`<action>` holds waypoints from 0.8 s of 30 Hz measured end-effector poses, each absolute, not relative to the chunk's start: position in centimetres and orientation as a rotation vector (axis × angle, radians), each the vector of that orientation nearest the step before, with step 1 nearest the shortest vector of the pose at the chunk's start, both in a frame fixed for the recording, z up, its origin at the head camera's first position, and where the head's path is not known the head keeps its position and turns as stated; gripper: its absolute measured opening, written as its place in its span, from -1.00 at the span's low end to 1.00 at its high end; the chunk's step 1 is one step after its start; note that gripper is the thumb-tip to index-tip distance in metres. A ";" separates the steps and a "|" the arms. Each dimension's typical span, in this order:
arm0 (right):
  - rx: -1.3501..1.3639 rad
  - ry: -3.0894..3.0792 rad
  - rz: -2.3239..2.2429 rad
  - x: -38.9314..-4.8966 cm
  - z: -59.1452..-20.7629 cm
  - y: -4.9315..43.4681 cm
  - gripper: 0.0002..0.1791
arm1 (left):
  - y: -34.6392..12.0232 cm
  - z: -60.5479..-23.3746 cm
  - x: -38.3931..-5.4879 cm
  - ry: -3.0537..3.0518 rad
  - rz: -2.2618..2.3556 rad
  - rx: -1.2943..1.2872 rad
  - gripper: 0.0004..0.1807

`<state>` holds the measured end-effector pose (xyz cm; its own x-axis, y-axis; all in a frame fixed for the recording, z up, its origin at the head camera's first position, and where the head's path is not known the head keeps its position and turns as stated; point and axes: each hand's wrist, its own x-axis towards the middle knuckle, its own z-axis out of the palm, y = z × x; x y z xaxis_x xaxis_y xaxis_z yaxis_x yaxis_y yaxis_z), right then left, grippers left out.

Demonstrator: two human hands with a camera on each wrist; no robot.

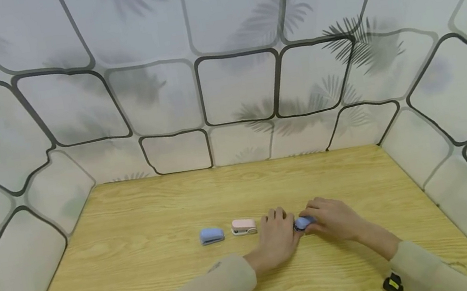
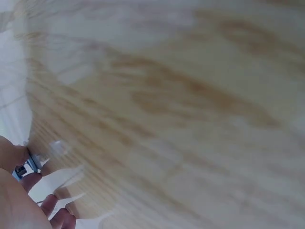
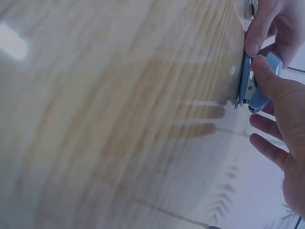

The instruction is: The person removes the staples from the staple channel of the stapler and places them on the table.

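Between my two hands is a small blue stapler [image 1: 303,223], low over the table. My right hand [image 1: 335,218] pinches it between thumb and fingers. In the right wrist view the stapler [image 3: 261,90] shows its metal part between body and base, and two fingers of the right hand [image 3: 290,114] are off it. At the other end, my left hand [image 1: 275,239] grips with its thumb and index finger, and the palm hides part of that end. A pink and white stapler [image 1: 243,226] lies just left of the left hand. Further left lies a second blue stapler [image 1: 211,235].
A pale wood-grain table [image 1: 143,217] spreads under everything. White patterned curtain walls [image 1: 238,88] enclose its back and both sides. A black device [image 1: 393,285] is at the right sleeve.
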<state>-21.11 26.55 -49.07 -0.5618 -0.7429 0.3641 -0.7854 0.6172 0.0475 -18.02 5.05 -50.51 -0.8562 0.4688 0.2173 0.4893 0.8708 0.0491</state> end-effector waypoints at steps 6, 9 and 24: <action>1.236 -2.476 0.200 -21.0 -49.0 26.5 -0.66 | 5.0 -50.1 -17.8 -2.863 -0.192 -0.721 -0.63; 1.231 -2.506 0.211 -20.9 -48.9 26.4 -0.68 | 4.9 -50.0 -17.7 -2.877 -0.220 -0.721 -0.65; 1.256 -2.429 0.257 -20.9 -49.5 26.5 -0.66 | 5.2 -50.1 -17.9 -2.933 -0.213 -0.686 -0.65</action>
